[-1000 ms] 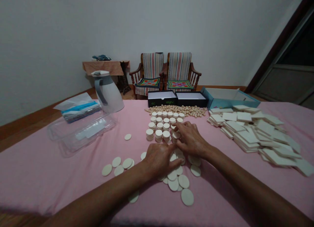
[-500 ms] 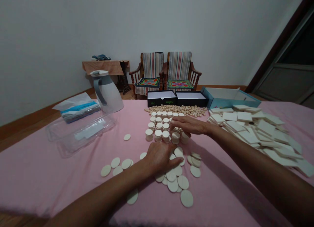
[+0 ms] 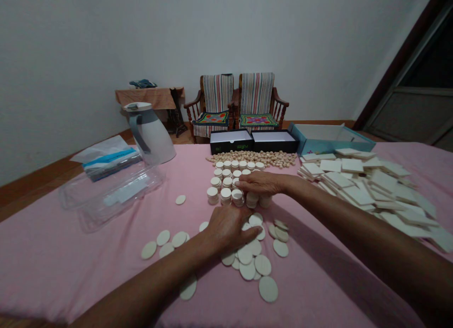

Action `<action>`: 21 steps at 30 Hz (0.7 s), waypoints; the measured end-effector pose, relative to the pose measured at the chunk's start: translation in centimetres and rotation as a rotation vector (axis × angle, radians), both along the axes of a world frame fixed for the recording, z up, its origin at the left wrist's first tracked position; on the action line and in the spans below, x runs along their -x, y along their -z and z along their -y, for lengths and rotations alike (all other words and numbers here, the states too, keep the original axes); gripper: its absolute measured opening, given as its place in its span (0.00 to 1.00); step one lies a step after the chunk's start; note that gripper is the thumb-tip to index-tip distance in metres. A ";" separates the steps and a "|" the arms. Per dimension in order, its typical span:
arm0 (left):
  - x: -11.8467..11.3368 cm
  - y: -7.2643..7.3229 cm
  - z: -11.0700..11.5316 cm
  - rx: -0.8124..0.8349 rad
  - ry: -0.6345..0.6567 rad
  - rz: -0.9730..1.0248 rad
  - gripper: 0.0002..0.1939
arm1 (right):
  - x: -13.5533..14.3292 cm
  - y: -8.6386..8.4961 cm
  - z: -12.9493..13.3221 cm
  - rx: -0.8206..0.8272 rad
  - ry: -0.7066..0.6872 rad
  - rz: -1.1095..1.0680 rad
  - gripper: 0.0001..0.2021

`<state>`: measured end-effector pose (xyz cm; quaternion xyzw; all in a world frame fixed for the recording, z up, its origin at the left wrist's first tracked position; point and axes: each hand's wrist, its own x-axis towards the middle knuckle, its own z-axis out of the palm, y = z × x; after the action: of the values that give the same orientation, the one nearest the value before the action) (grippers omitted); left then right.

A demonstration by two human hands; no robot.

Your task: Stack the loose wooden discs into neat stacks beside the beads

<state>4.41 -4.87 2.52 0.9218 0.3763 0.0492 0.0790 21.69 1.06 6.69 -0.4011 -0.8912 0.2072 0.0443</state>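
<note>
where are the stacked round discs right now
In the head view, the stacked round discs stand near the center of the pink tablecloth, on the near side of the wooden beads, partly hidden by the right hand.

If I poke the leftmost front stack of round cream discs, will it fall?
The leftmost front stack of round, cream-coloured, wood-like discs would probably slide apart or topple, since nothing visible binds its layers. Its discs look thin, so each is likely light. They lie flat without sagging, so they're probably stiff.
</note>
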 end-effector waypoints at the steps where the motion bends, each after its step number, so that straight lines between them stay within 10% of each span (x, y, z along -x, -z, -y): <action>1: 0.0 0.0 0.0 -0.002 -0.002 0.002 0.16 | 0.2 -0.1 0.1 -0.006 0.019 0.032 0.24; 21: 0.2 0.5 -0.2 -0.011 -0.011 0.039 0.16 | 0.7 -1.1 0.9 -0.127 0.162 0.058 0.18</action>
<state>4.21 -4.67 2.07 0.9191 0.3792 0.0699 0.0809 21.01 0.15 7.83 -0.4740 -0.8681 0.1344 0.0601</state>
